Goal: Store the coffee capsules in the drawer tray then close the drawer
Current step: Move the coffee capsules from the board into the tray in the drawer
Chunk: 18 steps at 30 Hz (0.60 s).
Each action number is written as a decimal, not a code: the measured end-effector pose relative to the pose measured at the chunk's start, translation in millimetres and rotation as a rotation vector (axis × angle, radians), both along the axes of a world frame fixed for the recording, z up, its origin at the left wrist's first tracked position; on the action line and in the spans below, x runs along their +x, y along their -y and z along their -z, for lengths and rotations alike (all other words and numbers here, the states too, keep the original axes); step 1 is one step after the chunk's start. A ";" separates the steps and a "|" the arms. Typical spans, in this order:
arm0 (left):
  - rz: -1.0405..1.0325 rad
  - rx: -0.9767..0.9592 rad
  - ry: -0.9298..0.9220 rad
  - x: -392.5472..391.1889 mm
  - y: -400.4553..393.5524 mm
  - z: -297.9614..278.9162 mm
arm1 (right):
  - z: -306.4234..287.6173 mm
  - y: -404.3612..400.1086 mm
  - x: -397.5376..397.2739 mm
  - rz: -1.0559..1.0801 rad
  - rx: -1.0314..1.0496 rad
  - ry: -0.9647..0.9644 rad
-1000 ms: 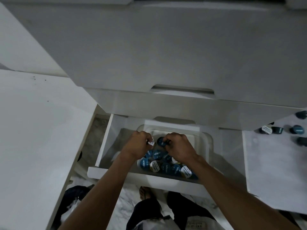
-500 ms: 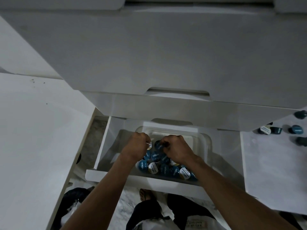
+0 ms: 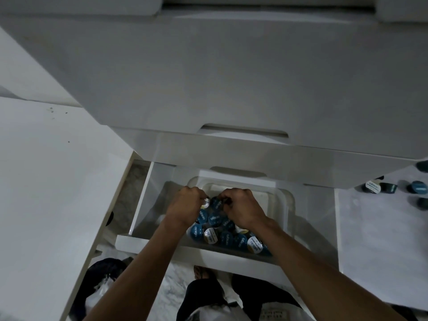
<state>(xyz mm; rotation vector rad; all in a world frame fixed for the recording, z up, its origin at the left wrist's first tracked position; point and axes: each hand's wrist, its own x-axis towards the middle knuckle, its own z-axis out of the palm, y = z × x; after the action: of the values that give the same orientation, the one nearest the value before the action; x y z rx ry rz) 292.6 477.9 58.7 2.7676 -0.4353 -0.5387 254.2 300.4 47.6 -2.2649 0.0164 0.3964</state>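
Two hands down in the open drawer: left hand pinching a white-lidded capsule, right hand curled round a blue capsule. Below them, the tray holds a pile of capsules at its near end. More capsules sit on the desk, far right.

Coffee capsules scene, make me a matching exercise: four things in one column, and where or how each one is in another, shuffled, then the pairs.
Things:
1. left hand
2. right hand
3. drawer
4. loose capsules

States or places:
A. pulled open
B. on the white surface at far right
C. pinching a white-lidded capsule over the tray
D. pinching a blue-lidded capsule over the tray

Pairs: 1-C, 2-D, 3-A, 4-B
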 end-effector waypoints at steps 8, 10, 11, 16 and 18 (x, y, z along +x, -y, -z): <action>-0.117 -0.178 0.082 -6.3 -5.0 -14.2 | -6.1 0.1 -4.5 0.026 0.018 0.030; -0.123 -0.173 0.106 -8.2 -9.0 -20.4 | -11.3 0.4 -10.1 0.060 0.030 0.052; -0.129 -0.174 0.124 -9.6 -10.3 -24.8 | -15.9 0.6 -13.2 0.085 0.046 0.064; -0.136 -0.280 0.227 -24.6 -12.1 -49.1 | -38.3 -0.4 -37.5 0.291 0.140 0.178; -0.143 -0.361 0.218 -35.3 -8.7 -58.7 | -47.0 -1.3 -51.2 0.358 0.167 0.225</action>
<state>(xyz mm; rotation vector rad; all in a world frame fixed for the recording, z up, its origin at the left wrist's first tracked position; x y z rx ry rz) 257.3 486.6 117.5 2.4876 -0.3393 -0.1093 203.0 301.6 94.6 -2.0748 0.2591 -0.0457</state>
